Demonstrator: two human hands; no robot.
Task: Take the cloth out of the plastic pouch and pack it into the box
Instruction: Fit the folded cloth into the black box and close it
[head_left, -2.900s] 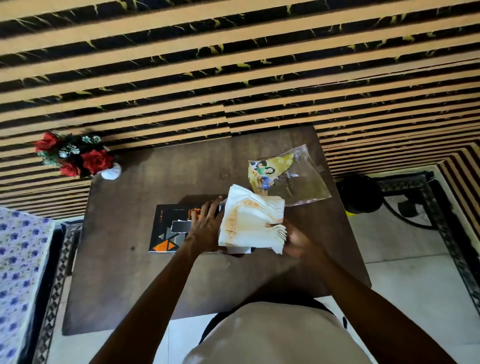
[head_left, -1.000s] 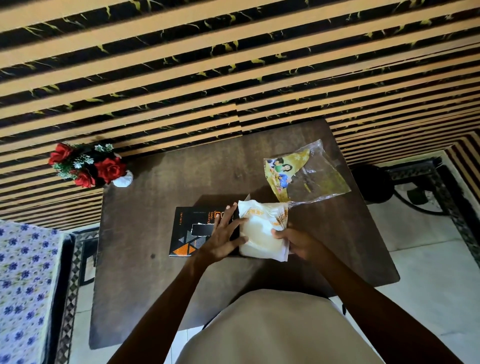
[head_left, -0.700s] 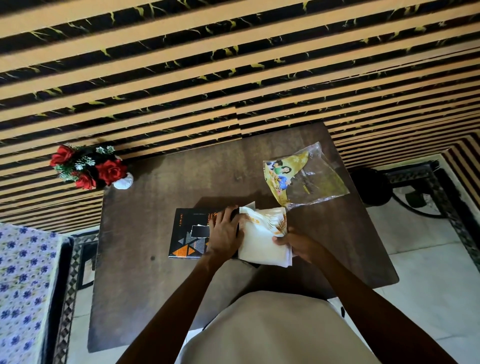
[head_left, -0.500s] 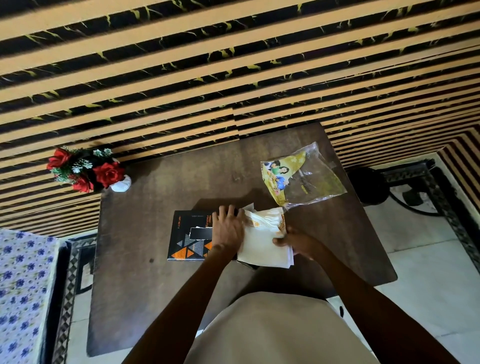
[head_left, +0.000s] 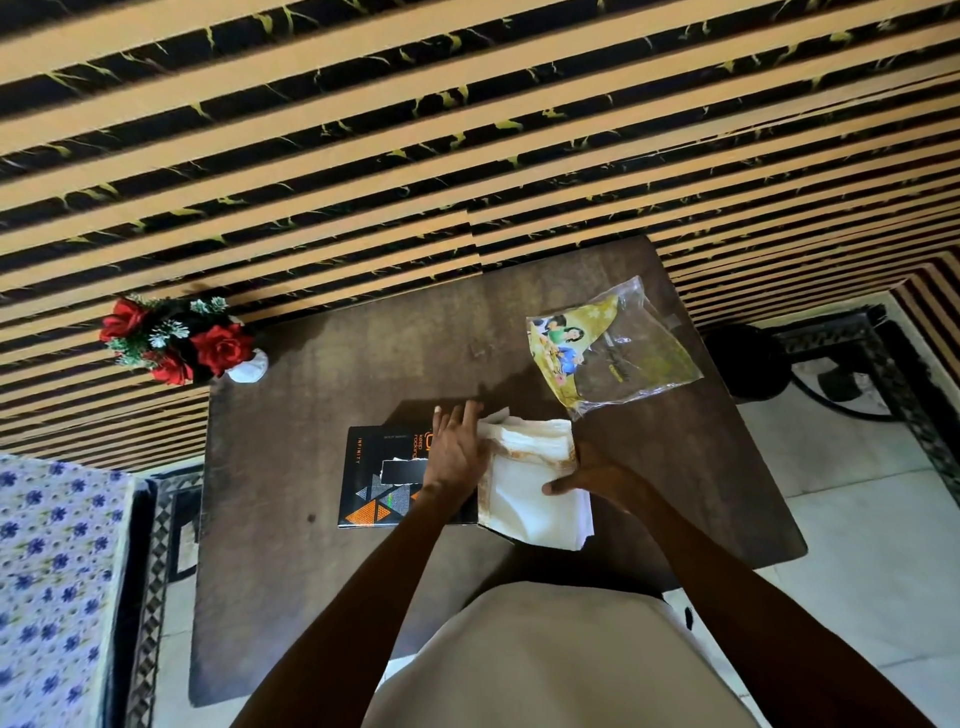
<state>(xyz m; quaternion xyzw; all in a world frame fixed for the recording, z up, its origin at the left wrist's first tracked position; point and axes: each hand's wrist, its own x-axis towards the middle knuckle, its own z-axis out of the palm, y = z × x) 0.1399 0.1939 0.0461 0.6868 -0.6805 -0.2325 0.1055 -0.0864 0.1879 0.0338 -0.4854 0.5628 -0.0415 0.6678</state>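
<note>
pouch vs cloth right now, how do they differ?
The pouch is clear plastic with a yellow printed insert; the cloth is opaque white with an orange border. The pouch lies untouched at the table's far right; the cloth sits folded under the left hand and right hand, beside the black box. Both lie flat.

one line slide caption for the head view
Both hands press the folded white cloth down beside the black box; plastic pouch lies empty.

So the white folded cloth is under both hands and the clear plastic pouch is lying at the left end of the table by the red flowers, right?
Not quite. The head view shows the clear plastic pouch at the right end, opposite the red flowers. The white folded cloth is under both hands.
</note>
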